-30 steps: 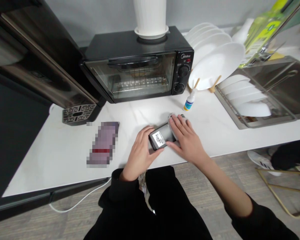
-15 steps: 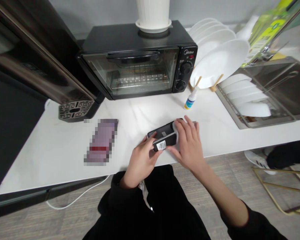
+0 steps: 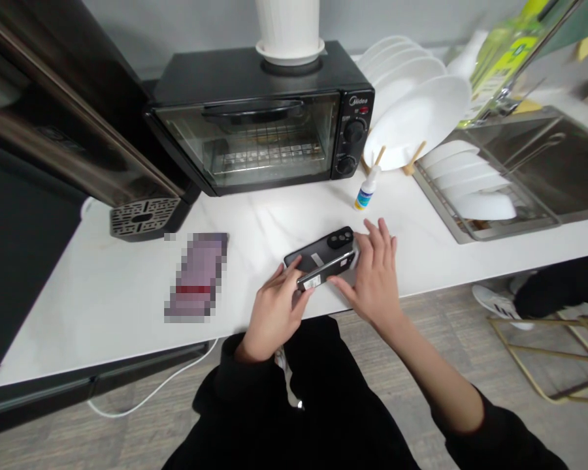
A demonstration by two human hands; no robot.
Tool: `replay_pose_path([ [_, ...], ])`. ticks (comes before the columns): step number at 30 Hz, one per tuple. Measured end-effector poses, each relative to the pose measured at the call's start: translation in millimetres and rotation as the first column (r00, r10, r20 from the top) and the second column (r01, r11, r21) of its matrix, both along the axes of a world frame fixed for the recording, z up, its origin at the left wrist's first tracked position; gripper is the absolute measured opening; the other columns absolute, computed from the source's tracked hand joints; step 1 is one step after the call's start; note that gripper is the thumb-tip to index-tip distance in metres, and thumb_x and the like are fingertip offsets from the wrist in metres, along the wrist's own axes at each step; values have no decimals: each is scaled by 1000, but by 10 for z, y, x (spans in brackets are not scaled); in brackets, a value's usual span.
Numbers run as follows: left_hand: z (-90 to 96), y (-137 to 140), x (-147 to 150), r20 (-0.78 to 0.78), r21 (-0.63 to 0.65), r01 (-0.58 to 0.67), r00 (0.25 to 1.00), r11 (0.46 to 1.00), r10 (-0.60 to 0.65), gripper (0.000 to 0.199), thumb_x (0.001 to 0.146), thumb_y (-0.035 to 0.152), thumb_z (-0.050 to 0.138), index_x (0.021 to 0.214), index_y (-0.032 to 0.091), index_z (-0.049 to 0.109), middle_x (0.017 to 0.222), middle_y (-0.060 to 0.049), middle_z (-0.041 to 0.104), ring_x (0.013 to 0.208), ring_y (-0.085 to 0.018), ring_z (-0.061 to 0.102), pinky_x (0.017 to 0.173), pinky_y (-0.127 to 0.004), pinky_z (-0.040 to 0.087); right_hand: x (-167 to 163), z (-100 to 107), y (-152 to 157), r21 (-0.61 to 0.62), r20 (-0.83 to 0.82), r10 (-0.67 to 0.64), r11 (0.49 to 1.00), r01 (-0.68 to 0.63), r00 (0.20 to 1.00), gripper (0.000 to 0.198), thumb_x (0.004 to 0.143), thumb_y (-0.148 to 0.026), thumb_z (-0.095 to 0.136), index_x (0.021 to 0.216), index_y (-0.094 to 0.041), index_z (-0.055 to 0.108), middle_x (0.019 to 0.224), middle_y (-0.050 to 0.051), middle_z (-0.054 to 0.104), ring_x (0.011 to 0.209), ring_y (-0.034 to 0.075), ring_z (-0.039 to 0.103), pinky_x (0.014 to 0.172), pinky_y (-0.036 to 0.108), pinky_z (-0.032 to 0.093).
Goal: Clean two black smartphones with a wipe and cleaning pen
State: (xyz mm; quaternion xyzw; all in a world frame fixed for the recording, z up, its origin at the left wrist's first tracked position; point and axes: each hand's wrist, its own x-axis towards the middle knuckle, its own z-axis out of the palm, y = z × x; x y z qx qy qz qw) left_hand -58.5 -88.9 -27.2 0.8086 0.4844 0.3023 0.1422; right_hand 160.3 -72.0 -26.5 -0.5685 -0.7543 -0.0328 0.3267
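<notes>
A slim dark phone (image 3: pixel 329 269) with a white label near its left end is held tilted on edge, low over the counter. My left hand (image 3: pixel 276 312) pinches its left end between thumb and fingers. Behind it lies a black phone back or case (image 3: pixel 318 250) with a raised camera block; I cannot tell whether it is a second phone. At the right end is my right hand (image 3: pixel 375 281), its thumb by the phone's lower edge and its fingers bent over a pale, cloth-like piece (image 3: pixel 355 252), mostly hidden.
Left of my hands, a blurred-out phone-shaped object (image 3: pixel 198 277) lies on the white counter (image 3: pixel 102 300). A small spray bottle (image 3: pixel 366 189) stands before the toaster oven (image 3: pixel 269 140). Racked plates (image 3: pixel 419 124) and a sink (image 3: pixel 558 170) are right; a drinks machine (image 3: pixel 144 217) is left.
My right hand has slid a little rightward along the phone, uncovering more of it and the camera block behind. The view has shifted slightly; my left hand keeps its grip.
</notes>
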Motion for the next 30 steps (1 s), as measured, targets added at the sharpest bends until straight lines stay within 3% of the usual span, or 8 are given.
replay_pose_path([
  [4, -41, 19, -55, -22, 62, 52, 998, 997, -50, 31, 101, 23, 60, 132, 20, 54, 142, -15, 70, 127, -28, 71, 119, -48, 52, -468, 53, -234, 11, 87, 280, 959, -282, 956, 79, 102, -67, 43, 151, -6, 40, 158, 23, 51, 158, 37, 32, 131, 58, 25],
  [7, -51, 28, -70, -30, 87, 65, 998, 994, -63, 43, 100, 23, 60, 142, 18, 49, 140, -16, 70, 119, -29, 75, 116, -48, 54, -463, 60, -189, 26, 135, 375, 924, -382, 917, 74, 104, -64, 43, 152, -7, 42, 149, 20, 61, 148, 32, 47, 130, 51, 29],
  [12, -23, 14, -14, -63, 89, 23, 998, 996, -18, 29, 101, 25, 63, 129, 20, 55, 143, -16, 68, 129, -30, 70, 116, -48, 54, 38, 18, 107, 108, 46, 55, 992, -60, 997, 58, 104, -65, 40, 124, -14, 59, 122, 19, 68, 127, 34, 59, 120, 61, 38],
  [15, -30, 11, -3, -73, 120, 26, 997, 992, -17, 34, 100, 22, 62, 133, 18, 54, 141, -18, 69, 127, -31, 71, 115, -49, 55, -36, 2, 48, 101, 36, 1, 995, -5, 999, 63, 103, -68, 39, 122, -12, 59, 124, 21, 65, 137, 38, 51, 122, 65, 33],
  [19, -67, 27, -52, -50, 159, 89, 995, 983, -83, 42, 91, 10, 60, 133, 15, 56, 134, -18, 73, 124, -31, 72, 116, -49, 55, -497, -17, -206, 50, 122, 290, 953, -297, 949, 66, 106, -62, 35, 144, -10, 50, 141, 21, 62, 149, 34, 42, 128, 58, 26],
  [22, -65, 30, -72, -40, 129, 127, 992, 984, -123, 38, 90, 12, 60, 128, 18, 61, 131, -16, 75, 123, -30, 73, 117, -50, 53, -528, 10, -223, 27, 157, 412, 907, -421, 897, 64, 107, -58, 37, 151, -12, 47, 144, 17, 63, 145, 30, 47, 128, 51, 29],
  [27, 3, 4, -1, -41, 62, 57, 998, 996, -55, 23, 102, 23, 58, 125, 21, 63, 135, -14, 73, 138, -29, 63, 118, -52, 52, 53, 78, 12, 44, 61, 134, 990, -137, 989, 62, 105, -65, 38, 133, -14, 58, 127, 17, 68, 129, 32, 58, 123, 56, 36],
  [30, 23, -1, 28, -46, 47, 41, 998, 998, -38, 22, 104, 27, 57, 124, 22, 64, 136, -14, 73, 137, -29, 64, 118, -52, 52, 108, 76, 4, 19, 30, 25, 999, -26, 999, 66, 104, -67, 37, 134, -12, 56, 133, 20, 65, 141, 37, 50, 124, 64, 31],
])
